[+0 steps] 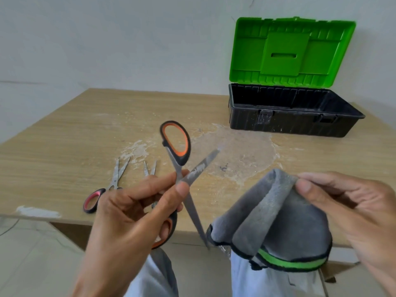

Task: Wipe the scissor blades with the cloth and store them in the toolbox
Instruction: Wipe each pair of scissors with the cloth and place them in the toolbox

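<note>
Scissors [179,168] splayed open in L hand [128,211], cloth [278,221] in R hand [353,206].
Scissors are likely handling stiff, light, slick-bladed & sharp, so pivot/handles are looking like the safe hold. L hand is pinching them at the pivot, above the table [64,136] edge. One crusted blade is pointing up-right, the other down beside the cloth, which R hand is pinching. Toolbox [289,125] is sitting open, back right.

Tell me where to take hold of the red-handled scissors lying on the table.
Grip the red-handled scissors by the handle loop, coming from the near edge of the table: the loop lies toward you, and the spread blades point away.
</note>
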Tool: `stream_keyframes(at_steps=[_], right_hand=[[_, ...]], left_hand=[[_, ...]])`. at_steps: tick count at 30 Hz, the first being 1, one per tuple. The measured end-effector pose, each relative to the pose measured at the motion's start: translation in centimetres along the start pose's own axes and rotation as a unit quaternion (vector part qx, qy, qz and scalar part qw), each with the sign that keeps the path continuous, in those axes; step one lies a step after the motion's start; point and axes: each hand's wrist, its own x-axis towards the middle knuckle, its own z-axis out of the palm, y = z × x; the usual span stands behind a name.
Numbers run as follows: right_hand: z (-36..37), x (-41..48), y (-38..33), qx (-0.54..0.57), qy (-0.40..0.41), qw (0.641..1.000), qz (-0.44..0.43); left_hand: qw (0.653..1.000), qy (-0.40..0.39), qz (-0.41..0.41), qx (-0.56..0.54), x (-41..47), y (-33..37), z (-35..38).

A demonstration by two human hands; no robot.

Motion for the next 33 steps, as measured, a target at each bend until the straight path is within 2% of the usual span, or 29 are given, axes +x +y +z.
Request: stream_keyframes(at_steps=[7, 12, 20, 25, 30, 33], right_hand=[[-1.1, 1.4, -0.7, -0.024, -0.015, 0.999, -0.042], [-1.9, 1.8, -1.5, -0.063, -0.078, 0.994, -0.042], [-0.3, 1.8, -2.0, -0.099, -0.194, 0.974, -0.063], [0.6, 1.9, -1.8, -0.104, -0.206, 0.972, -0.051], [2.0, 1.6, -1.8, -0.112, -0.266, 0.957, -0.003], [2.5, 1.5, -1.8, -0.115, -0.271, 0.956, 0.009]], left_hand=[[0.99, -0.122, 0.003, 0.076, 0.2, 1.1, -0.7], [0.976, -0.192, -0.001, 0.108, 0.2, 1.6, -0.1], [0.969, -0.21, -0.023, 0.127, 0.4, 1.8, 1.3], [0.977, -0.17, -0.047, 0.116, 0.7, 1.4, 1.6], [0.974, -0.185, -0.05, 0.12, 0.8, 1.2, 1.4], [0.972, -0.188, -0.037, 0.134, 0.9, 0.8, 1.3]])
